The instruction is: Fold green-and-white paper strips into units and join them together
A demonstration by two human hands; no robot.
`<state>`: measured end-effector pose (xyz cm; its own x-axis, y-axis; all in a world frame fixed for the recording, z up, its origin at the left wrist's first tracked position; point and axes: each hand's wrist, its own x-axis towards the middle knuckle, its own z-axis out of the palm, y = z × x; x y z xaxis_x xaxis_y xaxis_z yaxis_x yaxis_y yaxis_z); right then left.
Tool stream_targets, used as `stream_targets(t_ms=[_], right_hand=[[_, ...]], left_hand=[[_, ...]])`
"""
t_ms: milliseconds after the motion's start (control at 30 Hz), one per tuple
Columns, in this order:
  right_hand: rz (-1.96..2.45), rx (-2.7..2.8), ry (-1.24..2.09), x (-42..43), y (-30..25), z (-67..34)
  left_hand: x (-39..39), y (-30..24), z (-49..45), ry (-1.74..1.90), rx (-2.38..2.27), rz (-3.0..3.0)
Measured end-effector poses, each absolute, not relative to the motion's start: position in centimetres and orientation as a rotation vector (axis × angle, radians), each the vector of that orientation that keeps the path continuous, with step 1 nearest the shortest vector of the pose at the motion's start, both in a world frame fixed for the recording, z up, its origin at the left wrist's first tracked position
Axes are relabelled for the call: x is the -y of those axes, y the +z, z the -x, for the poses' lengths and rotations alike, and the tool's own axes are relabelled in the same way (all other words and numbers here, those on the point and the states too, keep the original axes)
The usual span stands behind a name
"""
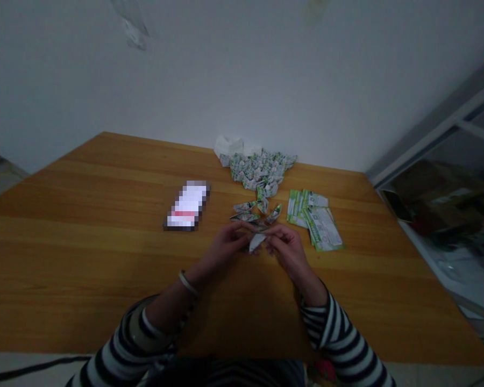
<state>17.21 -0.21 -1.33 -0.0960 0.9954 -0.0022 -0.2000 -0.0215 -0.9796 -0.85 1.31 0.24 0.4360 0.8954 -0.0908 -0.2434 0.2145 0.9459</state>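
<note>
Both hands meet just above the wooden table [84, 258] near its middle. My left hand [225, 244] and my right hand [287, 248] pinch a small folded piece of green-and-white paper [257, 240] between their fingertips. Just beyond the hands lie a few folded paper pieces [247, 211]. Farther back sits a heap of several folded pieces [262, 167]. A fanned stack of flat green-and-white paper strips [318, 219] lies right of the hands. A bracelet circles my left wrist, and both arms wear striped sleeves.
A blurred-out flat rectangular object [187, 205] lies left of the paper pieces. Crumpled white paper [228, 145] rests at the table's far edge by the white wall. A glass-topped surface with clutter [439, 215] stands to the right.
</note>
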Motion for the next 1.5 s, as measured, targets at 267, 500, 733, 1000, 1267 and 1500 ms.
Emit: stream_targets(t_ms=[267,500,733,1000,1267,1500], right_hand=[[0.925,1.174,1.46,0.3,-0.6,-17.5],[1.046,1.16,1.537,0.3,-0.8,-17.2],[1.11,1.422,1.17,0.8,-1.2,-16.7],[1.018,1.421,1.361,1.0,-1.5,-15.8],[0.947,0.848,1.526,0.6,-2.0,-15.3],[1.053,1.288,1.385,1.2,-1.9,-14.8]], left_hand=[[-1.7,-0.2,1.2,0.961,-0.747,-1.014],[-1.7,-0.3,1.0,0.998,-0.775,-1.273],[-1.3,0.5,0.4,0.872,-0.801,-0.954],[-1.7,-0.4,0.9,0.935,-0.85,-1.101],[-1.5,-0.4,0.3,1.112,-0.855,-1.319],[-1.5,-1.9,0.5,1.146,-1.074,-1.535]])
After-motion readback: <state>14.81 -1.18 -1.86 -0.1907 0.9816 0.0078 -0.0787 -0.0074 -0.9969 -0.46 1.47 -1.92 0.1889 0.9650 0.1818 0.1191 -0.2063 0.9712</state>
